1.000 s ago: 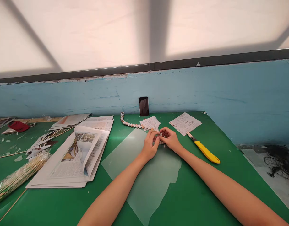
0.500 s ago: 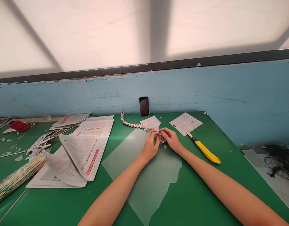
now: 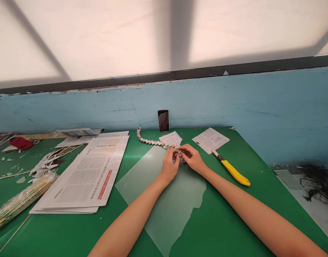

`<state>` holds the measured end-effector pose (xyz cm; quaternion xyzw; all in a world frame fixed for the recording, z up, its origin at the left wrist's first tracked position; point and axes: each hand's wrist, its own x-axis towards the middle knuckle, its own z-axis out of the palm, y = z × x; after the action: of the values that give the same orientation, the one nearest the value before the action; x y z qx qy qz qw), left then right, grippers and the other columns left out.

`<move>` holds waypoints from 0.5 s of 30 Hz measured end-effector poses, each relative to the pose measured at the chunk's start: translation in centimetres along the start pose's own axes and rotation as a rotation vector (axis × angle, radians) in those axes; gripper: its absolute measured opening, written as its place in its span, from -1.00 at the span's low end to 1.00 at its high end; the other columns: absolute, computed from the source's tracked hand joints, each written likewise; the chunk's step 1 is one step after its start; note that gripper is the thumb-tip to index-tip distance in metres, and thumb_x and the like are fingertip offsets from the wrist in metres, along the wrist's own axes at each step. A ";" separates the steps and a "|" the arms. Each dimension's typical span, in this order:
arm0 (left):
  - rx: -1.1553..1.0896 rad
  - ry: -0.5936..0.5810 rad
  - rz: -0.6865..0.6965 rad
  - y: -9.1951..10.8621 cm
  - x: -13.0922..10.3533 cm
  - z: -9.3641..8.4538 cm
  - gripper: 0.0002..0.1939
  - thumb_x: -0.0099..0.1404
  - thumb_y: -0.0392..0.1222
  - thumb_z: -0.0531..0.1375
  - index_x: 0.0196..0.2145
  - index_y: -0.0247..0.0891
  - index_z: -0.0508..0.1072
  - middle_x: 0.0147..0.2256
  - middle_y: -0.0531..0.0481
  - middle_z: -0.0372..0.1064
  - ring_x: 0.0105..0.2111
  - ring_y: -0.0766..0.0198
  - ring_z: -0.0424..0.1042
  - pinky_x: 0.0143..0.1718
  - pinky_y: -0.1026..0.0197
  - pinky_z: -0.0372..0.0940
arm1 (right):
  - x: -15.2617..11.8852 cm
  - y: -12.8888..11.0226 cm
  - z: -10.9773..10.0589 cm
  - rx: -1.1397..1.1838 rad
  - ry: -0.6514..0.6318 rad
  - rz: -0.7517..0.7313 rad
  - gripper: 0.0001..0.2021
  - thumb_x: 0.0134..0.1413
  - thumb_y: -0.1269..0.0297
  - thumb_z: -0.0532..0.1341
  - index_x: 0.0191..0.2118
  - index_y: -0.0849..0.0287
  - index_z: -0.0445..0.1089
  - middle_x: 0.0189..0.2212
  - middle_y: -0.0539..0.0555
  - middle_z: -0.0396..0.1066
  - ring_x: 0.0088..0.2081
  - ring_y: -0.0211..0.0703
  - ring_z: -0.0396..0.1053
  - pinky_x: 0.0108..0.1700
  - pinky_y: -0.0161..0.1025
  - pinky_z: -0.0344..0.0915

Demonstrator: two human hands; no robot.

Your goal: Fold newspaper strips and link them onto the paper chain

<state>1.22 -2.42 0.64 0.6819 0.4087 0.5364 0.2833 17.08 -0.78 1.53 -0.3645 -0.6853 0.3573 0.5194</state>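
A zigzag chain of folded paper [image 3: 150, 142] curves over the green table from near the wall to my hands. Its near end is pinched in the fingers of my left hand [image 3: 169, 165] and my right hand [image 3: 193, 159], which meet close together. My fingers hide most of that end. Under my hands lies a translucent sheet [image 3: 164, 203] with one ragged edge. Just behind them is a small square of printed paper [image 3: 171, 138]. Right of my right hand, a second printed square [image 3: 211, 140] lies under the tip of a yellow-handled utility knife [image 3: 235, 173].
A phone [image 3: 163, 120] leans on the blue wall. Stacked newspapers [image 3: 91, 171] lie to the left, beside a plastic-wrapped bundle of thin sticks [image 3: 22, 203]. Paper scraps and a red cloth [image 3: 21, 143] are farther left. The table edge [image 3: 281, 178] runs down the right side.
The lifted newspaper page on the left has settled flat, while a sheet behind it has risen. Both my hands have shifted slightly left, still pinching the chain.
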 end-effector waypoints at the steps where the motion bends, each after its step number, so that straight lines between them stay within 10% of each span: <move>1: 0.022 -0.001 0.009 0.0 0.0 0.0 -0.88 0.47 -0.17 0.09 -0.13 -0.18 0.39 -0.15 -0.09 0.31 -0.20 0.22 0.38 -0.17 0.16 0.40 | 0.0 -0.1 0.0 0.001 -0.003 -0.001 -0.77 0.31 0.20 0.20 -0.01 0.06 0.51 -0.09 0.16 0.45 -0.11 -0.02 0.46 -0.08 -0.10 0.45; 15: 0.047 0.032 0.013 -0.3 0.0 0.1 -0.92 0.44 -0.24 0.11 -0.14 -0.19 0.38 -0.17 -0.07 0.33 -0.24 0.28 0.41 -0.21 0.19 0.46 | -0.1 0.4 0.0 0.042 0.005 0.041 -0.76 0.30 0.19 0.23 0.01 0.05 0.52 -0.06 0.12 0.51 -0.09 -0.03 0.50 -0.05 -0.13 0.46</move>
<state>1.24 -2.29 0.36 0.6823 0.4212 0.5395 0.2569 17.14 -0.71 1.15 -0.3683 -0.6686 0.3813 0.5214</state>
